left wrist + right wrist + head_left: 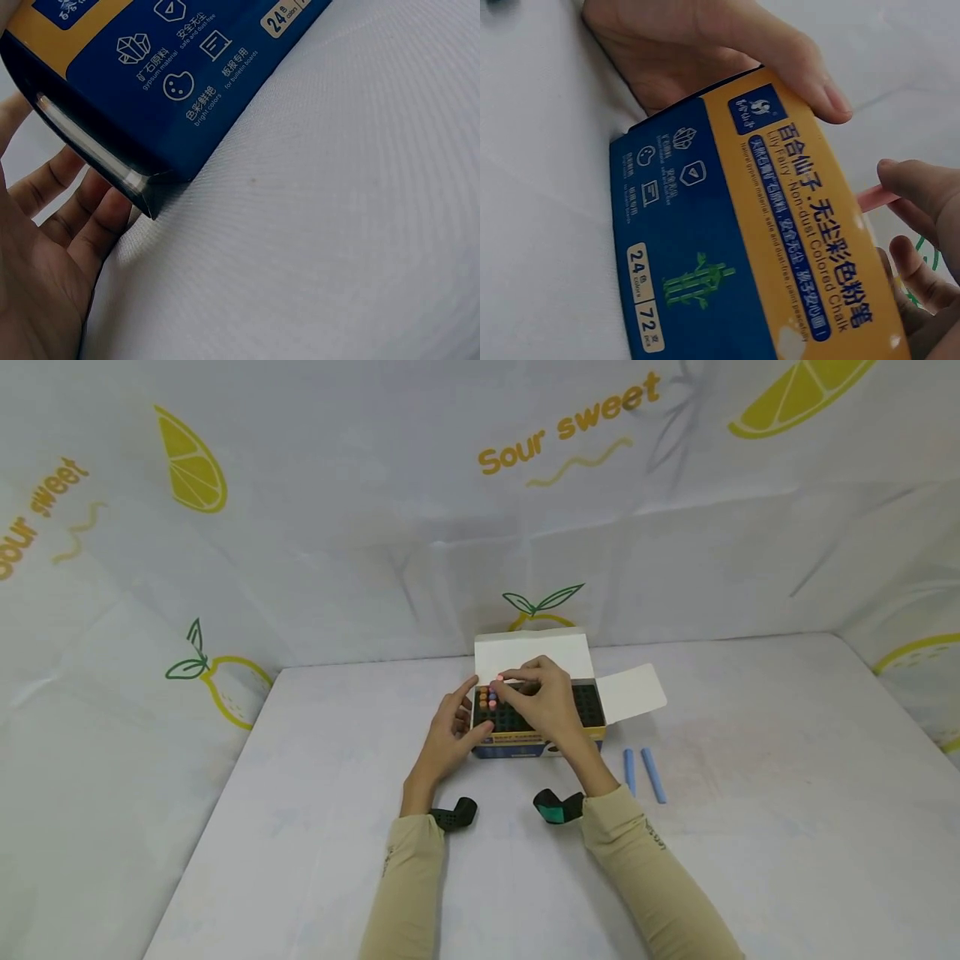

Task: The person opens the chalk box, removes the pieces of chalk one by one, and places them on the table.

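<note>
A blue and yellow chalk box (517, 748) stands with its white lid raised, and a dark grid of holes shows inside. Several chalk sticks (483, 694) with orange, purple and pink tops fill holes at its left end. My left hand (446, 739) holds that end, thumb over the front top edge and fingers against the side (56, 195). Above the box's left part, my right hand (553, 700) pinches a pink chalk stick (876, 198) between thumb and forefinger. The stick's lower end is hidden behind the box in the right wrist view.
Two blue chalk sticks (654, 775) lie on the white-covered table (750, 827), right of the box. A white side flap (633, 693) sticks out from the box's right end. Behind stands a white cloth wall (390, 577) printed with lemons.
</note>
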`<state>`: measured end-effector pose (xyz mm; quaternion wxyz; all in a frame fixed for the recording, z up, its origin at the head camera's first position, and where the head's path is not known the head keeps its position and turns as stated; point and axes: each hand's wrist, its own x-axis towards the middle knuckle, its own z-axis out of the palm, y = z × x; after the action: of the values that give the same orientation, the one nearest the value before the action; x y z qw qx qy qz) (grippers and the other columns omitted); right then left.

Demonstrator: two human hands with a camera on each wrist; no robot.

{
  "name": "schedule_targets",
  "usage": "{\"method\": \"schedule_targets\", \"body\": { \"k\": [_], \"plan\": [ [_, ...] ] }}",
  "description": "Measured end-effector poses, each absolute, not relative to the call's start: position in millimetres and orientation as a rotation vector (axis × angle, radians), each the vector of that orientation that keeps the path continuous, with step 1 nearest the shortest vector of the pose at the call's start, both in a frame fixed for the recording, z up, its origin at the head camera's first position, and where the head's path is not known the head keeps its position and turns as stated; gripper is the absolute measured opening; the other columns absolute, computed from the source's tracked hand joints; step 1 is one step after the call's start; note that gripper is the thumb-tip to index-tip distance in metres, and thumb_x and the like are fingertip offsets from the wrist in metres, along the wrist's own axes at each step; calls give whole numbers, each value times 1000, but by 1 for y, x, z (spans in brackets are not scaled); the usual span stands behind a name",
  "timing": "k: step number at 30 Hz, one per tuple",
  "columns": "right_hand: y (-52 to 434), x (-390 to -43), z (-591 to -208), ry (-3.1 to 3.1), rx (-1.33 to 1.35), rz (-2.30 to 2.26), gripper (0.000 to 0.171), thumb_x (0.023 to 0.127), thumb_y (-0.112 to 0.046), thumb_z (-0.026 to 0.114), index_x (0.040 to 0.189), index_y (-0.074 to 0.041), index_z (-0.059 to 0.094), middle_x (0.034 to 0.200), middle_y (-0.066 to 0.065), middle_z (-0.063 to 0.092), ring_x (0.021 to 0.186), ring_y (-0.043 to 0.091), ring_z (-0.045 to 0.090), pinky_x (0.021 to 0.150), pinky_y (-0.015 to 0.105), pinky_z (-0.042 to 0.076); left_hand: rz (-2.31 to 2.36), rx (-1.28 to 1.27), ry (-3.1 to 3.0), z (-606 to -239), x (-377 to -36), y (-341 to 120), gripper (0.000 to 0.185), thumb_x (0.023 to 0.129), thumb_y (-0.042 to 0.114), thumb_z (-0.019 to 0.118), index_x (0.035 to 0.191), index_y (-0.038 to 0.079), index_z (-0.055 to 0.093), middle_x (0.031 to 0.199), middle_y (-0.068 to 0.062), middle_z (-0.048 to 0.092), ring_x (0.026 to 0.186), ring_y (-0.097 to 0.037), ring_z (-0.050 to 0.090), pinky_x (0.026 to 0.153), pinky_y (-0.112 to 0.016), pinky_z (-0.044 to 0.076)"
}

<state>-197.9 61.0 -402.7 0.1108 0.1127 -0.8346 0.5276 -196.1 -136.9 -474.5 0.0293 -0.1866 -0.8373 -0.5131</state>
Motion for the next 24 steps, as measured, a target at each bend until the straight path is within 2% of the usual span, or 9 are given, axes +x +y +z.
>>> {"method": "schedule_targets", "body": {
  "k": [7,9,17,24],
  "plan": [
    [63,-195,-393,-2354,304,1585,25,88,-17,82,106,0,80,101,18,64,86,32,67,81,44,59,-1588,-573,-2586,-475,-196,-136,81,92,63,62,161,29,34,118,-12,49,88,-18,48,78,-26,45],
    [64,-193,-390,-2350,302,1581,25,88,-17,82,105,0,80,99,18,65,87,32,67,82,44,59,-1596,-578,-2586,-475,-196,-136,81,93,62,63,161,29,34,118,-12,49,88,-18,48,78,-26,45],
    [74,-180,-379,-2377,340,1579,24,89,-18,80,105,-1,81,95,15,67,81,25,67,71,25,53,-1610,-579,-2584,-476,-196,-136,81,93,62,64,161,29,34,118,-11,48,89,-17,48,79,-26,46],
    [85,-168,-373,-2355,379,1596,23,88,-15,81,105,1,80,92,16,67,77,23,69,68,22,54,-1614,-574,-2579,-475,-196,-136,84,91,66,62,161,29,34,118,-11,48,89,-17,47,78,-26,46]
  ]
}}
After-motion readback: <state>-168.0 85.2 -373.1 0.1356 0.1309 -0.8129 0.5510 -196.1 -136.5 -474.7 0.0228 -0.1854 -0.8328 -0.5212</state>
